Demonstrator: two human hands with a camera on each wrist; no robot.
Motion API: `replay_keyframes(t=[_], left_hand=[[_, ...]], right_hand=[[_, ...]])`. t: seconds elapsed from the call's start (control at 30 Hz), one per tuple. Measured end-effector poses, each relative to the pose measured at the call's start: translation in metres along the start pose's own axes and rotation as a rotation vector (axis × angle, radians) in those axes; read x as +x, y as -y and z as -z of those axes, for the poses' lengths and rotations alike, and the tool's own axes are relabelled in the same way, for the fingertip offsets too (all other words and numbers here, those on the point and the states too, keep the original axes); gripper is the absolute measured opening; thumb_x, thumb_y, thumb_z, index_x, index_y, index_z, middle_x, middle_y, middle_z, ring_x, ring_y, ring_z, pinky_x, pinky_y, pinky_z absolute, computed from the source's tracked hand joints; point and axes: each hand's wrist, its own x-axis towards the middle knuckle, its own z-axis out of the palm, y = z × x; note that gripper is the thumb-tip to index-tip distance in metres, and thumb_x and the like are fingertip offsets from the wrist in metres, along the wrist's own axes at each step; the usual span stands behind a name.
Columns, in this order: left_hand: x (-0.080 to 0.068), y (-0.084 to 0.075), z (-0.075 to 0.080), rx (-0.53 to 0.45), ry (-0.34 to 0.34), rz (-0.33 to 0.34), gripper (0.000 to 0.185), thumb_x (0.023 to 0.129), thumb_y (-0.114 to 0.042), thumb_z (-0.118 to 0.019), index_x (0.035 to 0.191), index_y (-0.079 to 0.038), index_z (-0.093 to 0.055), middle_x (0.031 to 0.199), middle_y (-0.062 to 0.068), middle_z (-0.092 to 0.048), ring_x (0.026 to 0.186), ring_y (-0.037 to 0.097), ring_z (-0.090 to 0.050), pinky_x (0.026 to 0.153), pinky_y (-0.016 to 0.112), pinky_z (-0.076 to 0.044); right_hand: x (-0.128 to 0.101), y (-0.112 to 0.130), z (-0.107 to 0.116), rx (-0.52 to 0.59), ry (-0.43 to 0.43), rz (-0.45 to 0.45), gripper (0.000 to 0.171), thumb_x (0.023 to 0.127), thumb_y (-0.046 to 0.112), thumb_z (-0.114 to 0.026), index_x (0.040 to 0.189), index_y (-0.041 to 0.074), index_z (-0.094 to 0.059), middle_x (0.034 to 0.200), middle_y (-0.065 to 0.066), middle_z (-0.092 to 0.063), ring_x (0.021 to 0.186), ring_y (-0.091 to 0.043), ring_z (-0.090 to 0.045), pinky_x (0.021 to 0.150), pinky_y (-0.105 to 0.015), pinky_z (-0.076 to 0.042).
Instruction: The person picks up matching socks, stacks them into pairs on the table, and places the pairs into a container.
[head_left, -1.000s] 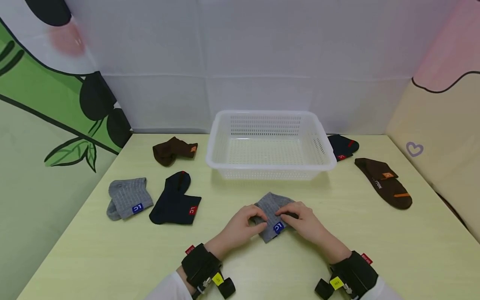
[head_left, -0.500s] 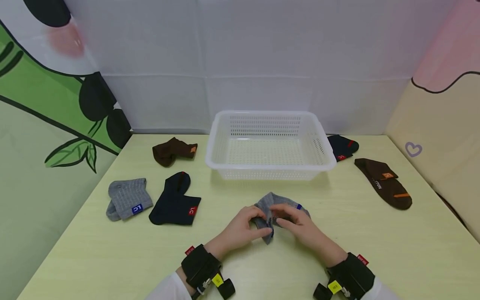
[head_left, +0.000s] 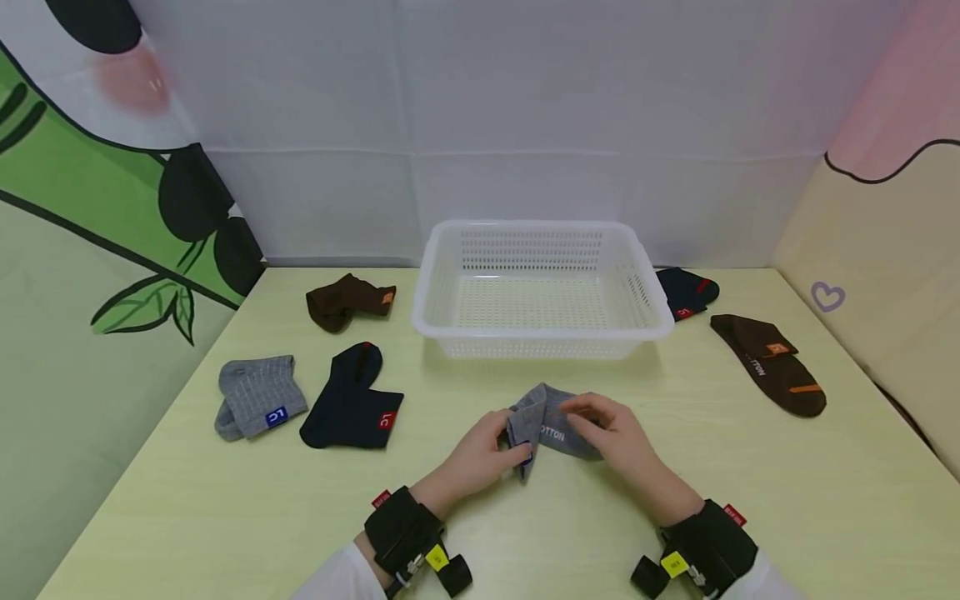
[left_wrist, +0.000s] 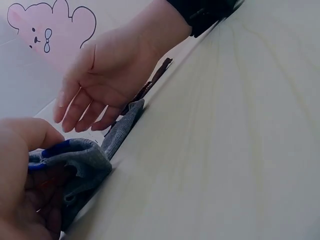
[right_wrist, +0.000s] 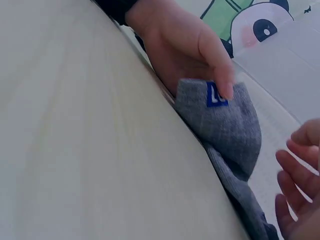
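A grey sock (head_left: 531, 412) lies on the table in front of the basket, its cuff turned to the left and pale lettering showing on its foot. My left hand (head_left: 480, 454) pinches the cuff, thumb over the blue label; the right wrist view shows this cuff (right_wrist: 220, 125) from the side. Just over the foot end hovers my right hand (head_left: 615, 437), fingers loosely bent with nothing gripped. In the left wrist view the right hand (left_wrist: 107, 75) appears with its fingers apart, above the sock. Whether its fingertips touch the fabric in the head view I cannot tell.
A white perforated basket (head_left: 543, 333) stands behind the hands. Left of it lie a brown sock (head_left: 348, 302), another grey sock (head_left: 261, 396) and a navy sock (head_left: 352, 408). On the right are a navy sock (head_left: 684, 292) partly behind the basket and a brown sock (head_left: 772, 375).
The grey sock's layers have been spread apart: the cuff stays left in my left hand, while the foot now lies out to the right with its lettering exposed. My right hand has shifted slightly right.
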Motion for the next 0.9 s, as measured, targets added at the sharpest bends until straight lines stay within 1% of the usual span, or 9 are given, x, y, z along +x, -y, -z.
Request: replay_keyframes(t=[0.1, 0.17, 0.3, 0.37, 0.5, 0.63, 0.77, 0.83, 0.9], left_hand=[[-0.001, -0.001, 0.0, -0.01, -0.001, 0.009, 0.022, 0.092, -0.016, -0.06, 0.11, -0.005, -0.06, 0.104, 0.007, -0.056, 0.093, 0.015, -0.046, 0.084, 0.031, -0.04], [-0.001, -0.002, 0.0, -0.013, 0.001, 0.016, 0.021, 0.092, -0.016, -0.059, 0.11, -0.006, -0.06, 0.105, 0.007, -0.056, 0.093, 0.015, -0.046, 0.084, 0.031, -0.039], [-0.001, -0.002, 0.0, -0.023, 0.001, 0.018, 0.021, 0.093, -0.017, -0.059, 0.111, -0.007, -0.06, 0.105, 0.008, -0.056, 0.092, 0.015, -0.045, 0.083, 0.03, -0.038], [-0.001, -0.002, 0.0, -0.022, -0.001, 0.022, 0.021, 0.093, -0.018, -0.059, 0.111, -0.007, -0.06, 0.104, 0.008, -0.056, 0.091, 0.015, -0.045, 0.082, 0.03, -0.038], [-0.001, -0.002, 0.0, -0.017, -0.003, 0.026, 0.022, 0.093, -0.018, -0.059, 0.112, -0.006, -0.06, 0.104, 0.008, -0.056, 0.09, 0.015, -0.045, 0.08, 0.029, -0.038], [-0.001, -0.003, 0.0, -0.016, -0.008, 0.03, 0.026, 0.093, -0.018, -0.059, 0.115, -0.005, -0.059, 0.106, 0.008, -0.057, 0.092, 0.015, -0.048, 0.082, 0.03, -0.04], [-0.003, -0.004, 0.001, -0.033, -0.023, 0.06, 0.023, 0.094, -0.018, -0.057, 0.112, -0.004, -0.058, 0.096, 0.005, -0.057, 0.085, 0.013, -0.049, 0.077, 0.028, -0.041], [-0.003, -0.005, 0.001, -0.057, -0.039, 0.076, 0.019, 0.095, -0.018, -0.055, 0.109, -0.004, -0.056, 0.089, 0.002, -0.054, 0.081, 0.013, -0.048, 0.073, 0.026, -0.039], [-0.003, -0.005, 0.001, -0.079, -0.07, 0.083, 0.016, 0.096, -0.016, -0.054, 0.105, -0.004, -0.054, 0.085, 0.002, -0.051, 0.078, 0.013, -0.046, 0.07, 0.025, -0.037]], right_hand=[[0.005, -0.004, 0.012, -0.119, -0.143, -0.112, 0.019, 0.09, 0.006, -0.062, 0.107, 0.0, -0.065, 0.11, -0.016, -0.062, 0.102, -0.024, -0.056, 0.087, -0.036, -0.046], [0.008, -0.009, 0.019, -0.188, -0.164, -0.15, 0.023, 0.087, 0.007, -0.065, 0.109, -0.001, -0.064, 0.112, -0.018, -0.061, 0.106, -0.031, -0.053, 0.091, -0.044, -0.043], [0.009, -0.018, 0.025, -0.265, -0.139, -0.131, 0.032, 0.083, 0.01, -0.071, 0.11, -0.004, -0.063, 0.112, -0.023, -0.06, 0.108, -0.038, -0.052, 0.094, -0.052, -0.04], [0.009, -0.02, 0.025, -0.317, -0.111, -0.123, 0.035, 0.081, 0.015, -0.074, 0.108, -0.004, -0.063, 0.11, -0.022, -0.06, 0.107, -0.038, -0.05, 0.095, -0.05, -0.037], [0.006, -0.018, 0.025, -0.453, -0.028, -0.142, 0.044, 0.074, 0.027, -0.08, 0.104, -0.001, -0.064, 0.111, -0.021, -0.055, 0.104, -0.038, -0.044, 0.086, -0.047, -0.034], [0.005, -0.017, 0.024, -0.531, -0.012, -0.152, 0.042, 0.07, 0.028, -0.083, 0.095, 0.001, -0.064, 0.102, -0.017, -0.056, 0.094, -0.032, -0.045, 0.078, -0.04, -0.036], [0.006, -0.015, 0.023, -0.408, -0.046, -0.168, 0.027, 0.076, 0.017, -0.079, 0.088, 0.004, -0.059, 0.084, -0.008, -0.057, 0.079, -0.021, -0.047, 0.071, -0.031, -0.038], [0.007, -0.015, 0.023, -0.278, -0.081, -0.191, 0.022, 0.08, 0.011, -0.074, 0.09, 0.004, -0.056, 0.081, -0.005, -0.056, 0.077, -0.017, -0.047, 0.069, -0.027, -0.038], [0.008, -0.014, 0.023, -0.147, -0.124, -0.226, 0.019, 0.083, 0.008, -0.071, 0.095, 0.002, -0.056, 0.085, -0.003, -0.055, 0.079, -0.013, -0.047, 0.07, -0.024, -0.039]])
